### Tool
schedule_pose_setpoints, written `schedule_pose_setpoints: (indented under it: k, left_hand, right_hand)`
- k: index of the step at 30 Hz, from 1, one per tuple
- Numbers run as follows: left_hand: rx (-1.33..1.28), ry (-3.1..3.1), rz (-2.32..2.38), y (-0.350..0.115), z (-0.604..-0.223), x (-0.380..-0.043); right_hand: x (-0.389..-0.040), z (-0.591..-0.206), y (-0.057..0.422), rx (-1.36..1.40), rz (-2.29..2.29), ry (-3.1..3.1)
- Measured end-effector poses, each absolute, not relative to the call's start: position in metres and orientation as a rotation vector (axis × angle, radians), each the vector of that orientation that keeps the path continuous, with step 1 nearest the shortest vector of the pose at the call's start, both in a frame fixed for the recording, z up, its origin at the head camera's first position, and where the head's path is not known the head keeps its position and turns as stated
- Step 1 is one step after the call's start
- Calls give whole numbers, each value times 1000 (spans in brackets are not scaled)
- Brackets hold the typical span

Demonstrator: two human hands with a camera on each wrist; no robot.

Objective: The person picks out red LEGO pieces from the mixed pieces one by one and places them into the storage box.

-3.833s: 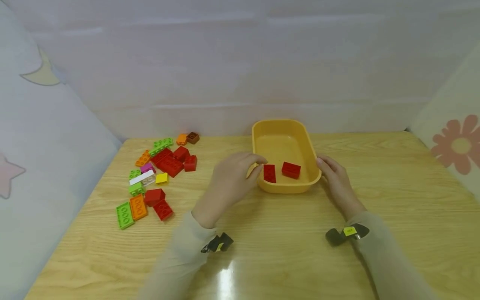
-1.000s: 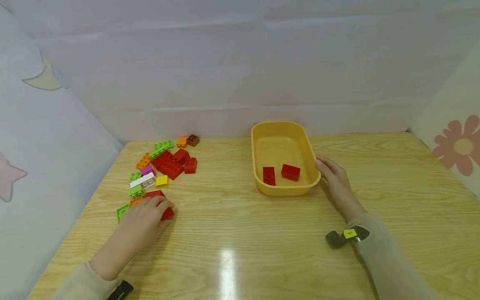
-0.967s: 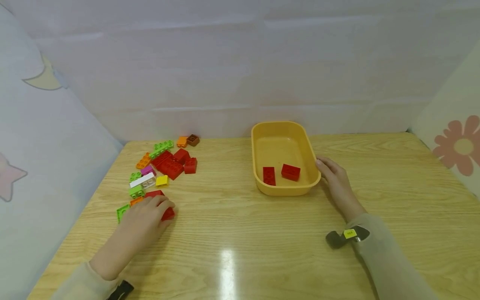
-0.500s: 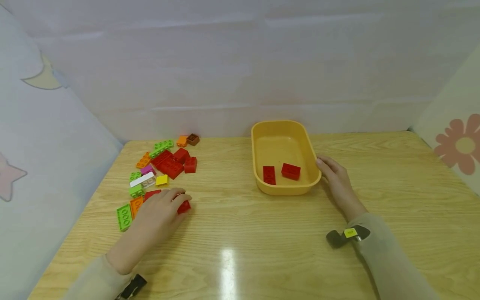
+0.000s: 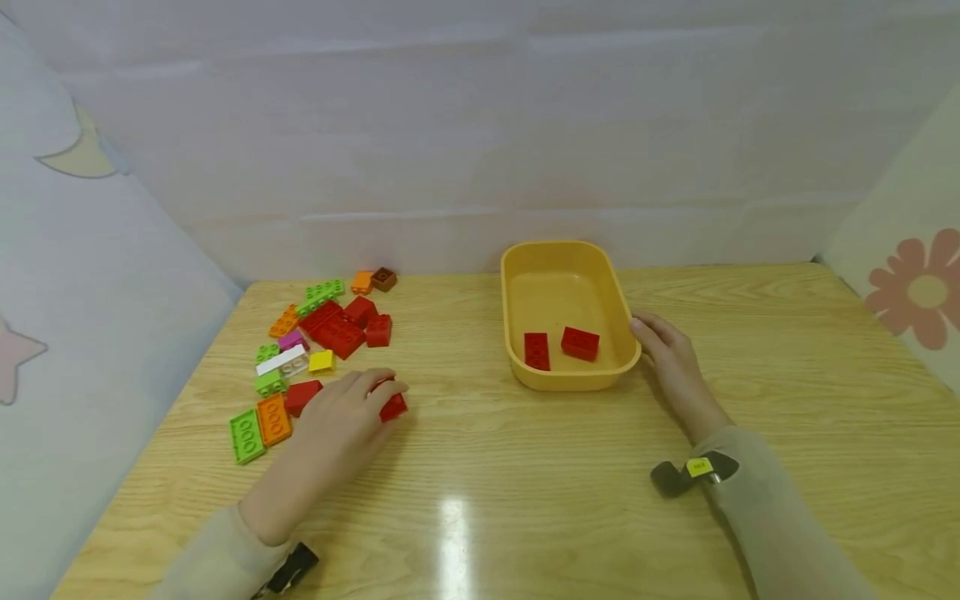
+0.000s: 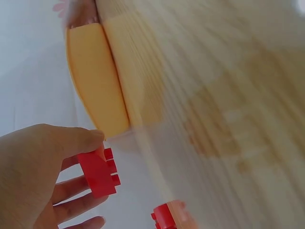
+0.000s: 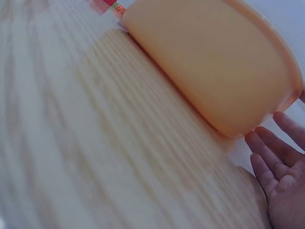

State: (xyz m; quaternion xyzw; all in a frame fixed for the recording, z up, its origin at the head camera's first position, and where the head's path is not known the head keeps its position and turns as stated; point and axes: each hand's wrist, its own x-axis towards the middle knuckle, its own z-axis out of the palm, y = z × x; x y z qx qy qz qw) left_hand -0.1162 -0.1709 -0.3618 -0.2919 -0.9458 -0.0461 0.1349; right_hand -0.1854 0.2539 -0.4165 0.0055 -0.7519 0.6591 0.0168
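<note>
A red toy brick (image 5: pixel 393 406) is pinched between the thumb and fingers of my left hand (image 5: pixel 341 429), low over the table to the right of the brick pile. The left wrist view shows the held brick (image 6: pixel 97 174) with its studs to the right. My right hand (image 5: pixel 675 367) is at the right side of a yellow plastic basin (image 5: pixel 573 382), touching near its rim. Seen from the right wrist, its fingers (image 7: pixel 267 148) extend loosely against the basin's outer wall. Two red bricks, one upright-looking (image 5: pixel 537 351) and one slanted (image 5: pixel 580 342), lie inside the basin's near end.
Several loose bricks lie on the left of the wooden table (image 5: pixel 525 483): red ones (image 5: pixel 341 333), a yellow one (image 5: pixel 322 361), a white one (image 5: pixel 282 361), an orange plate (image 5: pixel 273 419) and a green plate (image 5: pixel 247 435). A pale wall (image 5: pixel 480 150) stands behind the table.
My left hand went from the basin to the pile, took hold of a red brick and has drawn it rightward, away from the other bricks. My right hand stays at the basin.
</note>
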Motion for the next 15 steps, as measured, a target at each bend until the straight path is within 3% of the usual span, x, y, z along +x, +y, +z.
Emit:
schedule_pose_setpoints:
  k: [15]
  left_hand:
    - [-892, -2657, -235, -137, -360, -123]
  right_hand:
    - [-185, -416, 252, 13, 2050, -2317]
